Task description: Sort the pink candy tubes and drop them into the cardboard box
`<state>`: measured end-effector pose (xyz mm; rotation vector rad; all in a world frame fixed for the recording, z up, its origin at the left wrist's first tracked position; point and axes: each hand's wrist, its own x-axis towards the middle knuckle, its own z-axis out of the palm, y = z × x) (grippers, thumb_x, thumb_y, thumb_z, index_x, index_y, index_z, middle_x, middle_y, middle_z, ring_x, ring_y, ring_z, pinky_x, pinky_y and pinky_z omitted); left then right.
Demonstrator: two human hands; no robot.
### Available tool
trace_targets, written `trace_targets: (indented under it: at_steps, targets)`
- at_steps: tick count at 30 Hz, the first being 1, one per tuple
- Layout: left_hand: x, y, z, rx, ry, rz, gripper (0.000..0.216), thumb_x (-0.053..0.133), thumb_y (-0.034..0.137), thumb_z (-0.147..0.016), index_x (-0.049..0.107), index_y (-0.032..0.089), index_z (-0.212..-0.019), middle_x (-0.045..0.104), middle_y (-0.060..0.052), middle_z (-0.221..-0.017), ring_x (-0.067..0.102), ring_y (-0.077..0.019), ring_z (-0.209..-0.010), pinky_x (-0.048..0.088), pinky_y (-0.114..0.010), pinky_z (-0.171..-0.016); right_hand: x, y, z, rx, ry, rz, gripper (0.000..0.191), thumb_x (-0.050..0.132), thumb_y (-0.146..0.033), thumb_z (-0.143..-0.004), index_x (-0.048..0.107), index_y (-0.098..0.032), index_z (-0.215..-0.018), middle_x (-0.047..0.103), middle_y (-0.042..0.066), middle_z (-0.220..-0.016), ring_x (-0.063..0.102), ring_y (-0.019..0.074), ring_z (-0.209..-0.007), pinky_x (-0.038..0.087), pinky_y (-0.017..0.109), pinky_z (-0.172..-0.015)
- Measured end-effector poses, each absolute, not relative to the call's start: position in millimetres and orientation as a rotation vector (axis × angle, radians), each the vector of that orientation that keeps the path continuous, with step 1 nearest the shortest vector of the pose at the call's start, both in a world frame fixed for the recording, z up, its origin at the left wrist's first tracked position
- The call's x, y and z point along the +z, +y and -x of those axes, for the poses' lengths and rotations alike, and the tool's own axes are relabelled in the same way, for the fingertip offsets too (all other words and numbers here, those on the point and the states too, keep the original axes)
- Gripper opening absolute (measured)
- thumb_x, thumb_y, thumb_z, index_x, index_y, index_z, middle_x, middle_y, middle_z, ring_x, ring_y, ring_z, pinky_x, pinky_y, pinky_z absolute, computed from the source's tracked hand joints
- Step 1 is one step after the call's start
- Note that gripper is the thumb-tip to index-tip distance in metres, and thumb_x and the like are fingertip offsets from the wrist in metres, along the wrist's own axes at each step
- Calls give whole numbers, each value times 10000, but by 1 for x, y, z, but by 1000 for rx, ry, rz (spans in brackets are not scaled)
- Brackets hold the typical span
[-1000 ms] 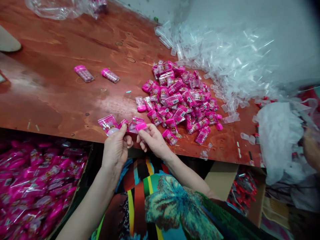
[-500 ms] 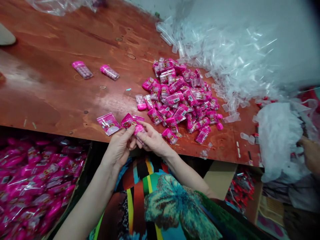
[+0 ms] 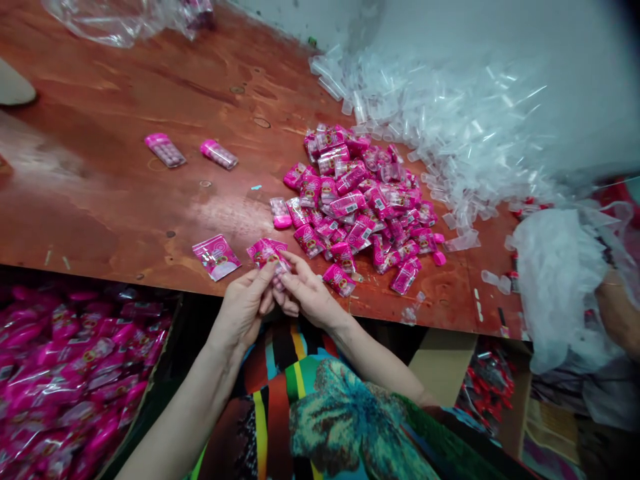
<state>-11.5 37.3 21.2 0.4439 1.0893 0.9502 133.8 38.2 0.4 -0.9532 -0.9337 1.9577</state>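
At the table's near edge, my left hand and my right hand meet with fingers closed on a small candy tube, mostly hidden by the fingers. Against it lies a printed pink sleeve; whether the tube is inside it I cannot tell. Left of my hands, a flat pink sleeve rests on the wood. A heap of pink-wrapped candy tubes spreads to the right. Farther back lie two bare tubes with pink caps, a left one and a right one.
Clear plastic tubes are piled against the wall. Below the table, a box at left holds many pink packs; a box at right holds red-capped items. Another person's arm is beside a whitish plastic bag.
The pink-capped end seen between my fingers is now out of sight, and pinkish candies show there instead. The pink sleeves by my fingers have shifted. The other person's arm has moved slightly.
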Motion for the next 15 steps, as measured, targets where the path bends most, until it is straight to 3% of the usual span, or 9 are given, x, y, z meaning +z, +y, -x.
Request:
trace_targets:
  at_steps: [4,9,15]
  targets:
    - [25,33,11,878,1052,-490,603,888,717,-746,689,157,-645,466,25,-420,384,-69,-413,331,-220,-467,3,45,-135,2043,-802,869,803,772,-660,-927,363,-267,-1496,603,-114,-689,327,65,-402,265,203,-413]
    - [28,35,15,957,1066,-493,593,900,701,-738,673,159,-655,571,-11,-479,369,-57,-403,259,-223,-442,3,43,-138,1950,-979,937,765,743,-687,-949,386,-266,-1478,610,-108,-689,400,72,-406,296,214,-422]
    - [21,32,7,1017,1101,-489,569,921,664,-734,644,174,-657,527,21,-453,398,-64,-399,288,-226,-456,-1,40,-133,1836,-1121,1014,629,700,-650,-989,436,-263,-1410,560,-105,-662,414,90,-440,310,219,-439]
